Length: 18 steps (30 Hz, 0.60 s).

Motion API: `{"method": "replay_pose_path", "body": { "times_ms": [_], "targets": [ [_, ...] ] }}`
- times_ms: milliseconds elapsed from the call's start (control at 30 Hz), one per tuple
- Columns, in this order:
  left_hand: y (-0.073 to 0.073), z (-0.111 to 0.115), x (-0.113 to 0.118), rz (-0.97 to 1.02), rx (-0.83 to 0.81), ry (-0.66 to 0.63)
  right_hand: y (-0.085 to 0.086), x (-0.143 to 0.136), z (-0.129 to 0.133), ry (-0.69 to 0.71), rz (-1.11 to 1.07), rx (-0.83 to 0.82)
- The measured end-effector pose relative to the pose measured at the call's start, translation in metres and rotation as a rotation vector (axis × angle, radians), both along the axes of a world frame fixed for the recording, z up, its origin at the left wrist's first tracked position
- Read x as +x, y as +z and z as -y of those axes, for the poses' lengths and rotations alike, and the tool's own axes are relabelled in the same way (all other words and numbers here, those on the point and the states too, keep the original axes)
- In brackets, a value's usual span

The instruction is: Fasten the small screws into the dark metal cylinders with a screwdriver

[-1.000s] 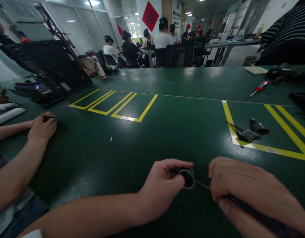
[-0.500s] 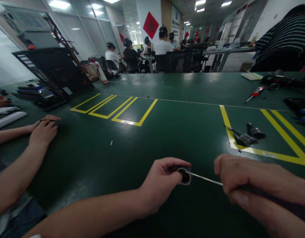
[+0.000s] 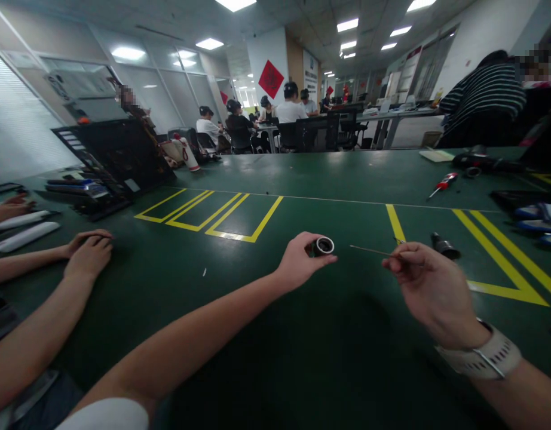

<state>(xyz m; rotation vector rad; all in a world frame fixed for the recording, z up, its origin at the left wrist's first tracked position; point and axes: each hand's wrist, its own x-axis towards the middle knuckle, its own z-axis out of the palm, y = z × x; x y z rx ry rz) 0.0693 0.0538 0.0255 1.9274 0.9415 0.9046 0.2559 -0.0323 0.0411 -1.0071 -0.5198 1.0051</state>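
My left hand (image 3: pixel 302 260) pinches a short dark tube (image 3: pixel 324 246) between thumb and fingers, well above the table. Its round open end, with a pale rim, faces me. Closed around a thin metal screwdriver shaft (image 3: pixel 369 249) is my right hand (image 3: pixel 430 280); whatever handle it has lies hidden in the palm. The shaft points left toward the tube, its tip a short gap away from the opening. Behind my right hand, a dark cylindrical part (image 3: pixel 444 246) lies on the table inside a yellow-taped area.
Yellow tape outlines (image 3: pixel 233 237) mark the green table (image 3: pixel 257 322). A red-handled screwdriver (image 3: pixel 446 181) lies at the far right, near a black tool (image 3: pixel 481 160). Another person's hands (image 3: pixel 89 254) rest on the table at left. A black rack (image 3: pixel 118 161) stands behind them.
The screwdriver shaft has come out of the tube's opening. Both hands are higher in view, and the right hand has turned, showing its watch. The camera has tilted up.
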Motion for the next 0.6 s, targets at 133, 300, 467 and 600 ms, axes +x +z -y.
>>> {"method": "replay_pose_path", "body": {
  "times_ms": [133,300,467,600],
  "targets": [
    [-0.011,-0.033,0.019,0.122,0.029,-0.014,-0.005,0.008,-0.007,-0.024,-0.168,-0.115],
    [-0.028,-0.047,0.035,0.235,-0.050,-0.109,-0.015,0.010,-0.012,0.033,-0.238,-0.131],
    [-0.036,-0.045,0.034,0.176,0.037,-0.178,-0.023,0.008,-0.012,0.128,-0.215,-0.069],
    [-0.035,-0.045,0.029,0.152,0.070,-0.185,-0.021,0.008,-0.010,0.152,-0.217,-0.030]
  ]
}}
